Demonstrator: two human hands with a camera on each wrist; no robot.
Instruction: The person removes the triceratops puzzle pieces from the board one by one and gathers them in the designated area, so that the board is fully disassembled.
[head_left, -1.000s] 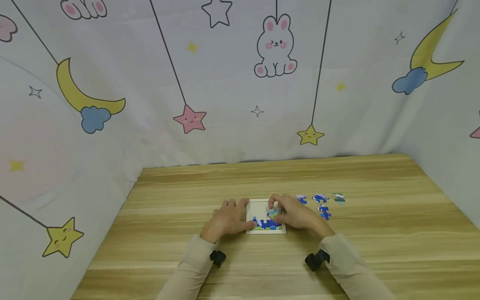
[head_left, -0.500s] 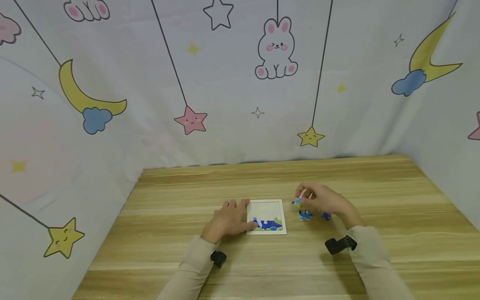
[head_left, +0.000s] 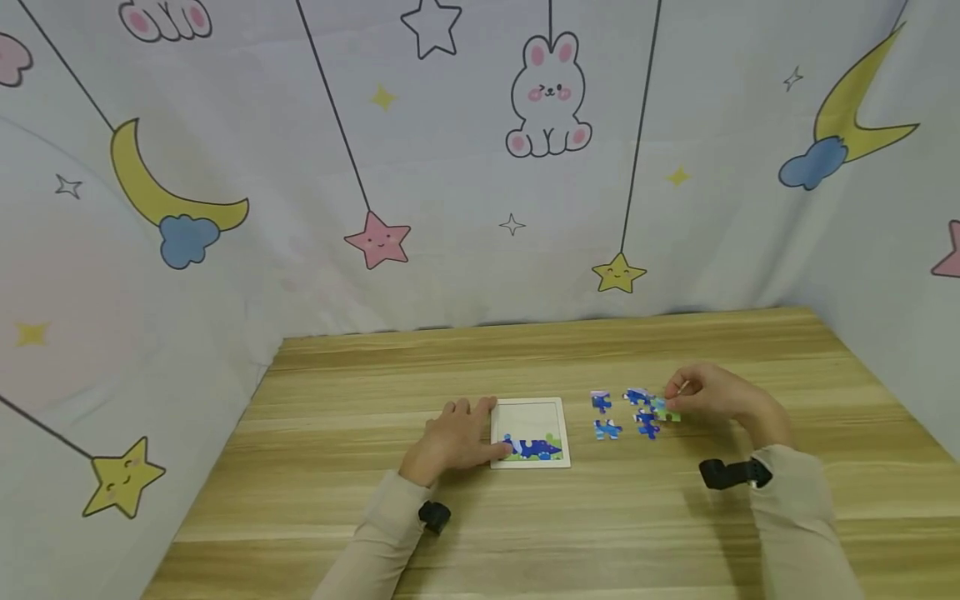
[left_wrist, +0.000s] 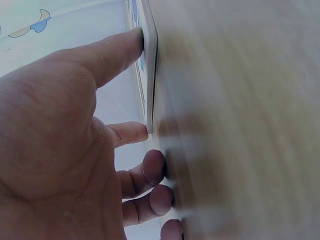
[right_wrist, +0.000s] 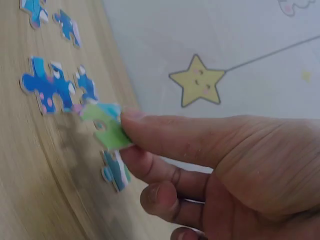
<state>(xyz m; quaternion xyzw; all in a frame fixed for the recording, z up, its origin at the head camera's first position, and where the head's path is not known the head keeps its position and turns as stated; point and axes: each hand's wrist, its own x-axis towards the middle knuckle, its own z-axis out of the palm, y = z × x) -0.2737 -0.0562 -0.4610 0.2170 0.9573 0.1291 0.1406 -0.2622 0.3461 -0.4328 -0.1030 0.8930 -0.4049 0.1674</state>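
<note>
A white-rimmed square puzzle tray (head_left: 564,429) lies on the wooden table, with joined pieces (head_left: 536,450) along its bottom showing a dark blue animal. My left hand (head_left: 452,440) rests at its left side. The left thumb presses on the lower left, and the index fingertip touches the upper left corner; the other fingertips are near the table. To the right, my right hand (head_left: 723,396) pinches a green and light blue puzzle piece (right_wrist: 112,131) between thumb and index finger. Another piece (right_wrist: 116,170) lies behind it, partly hidden.
Several loose blue puzzle pieces lie between the tray and my right hand, among them one at the upper left (head_left: 602,402) and one nearer the front (head_left: 608,429). A white printed curtain (head_left: 450,283) hangs along the table's back edge.
My right hand has left the tray and travelled right, past the loose pieces, with the green and light blue puzzle piece pinched in it. The left hand has stayed on the tray.
</note>
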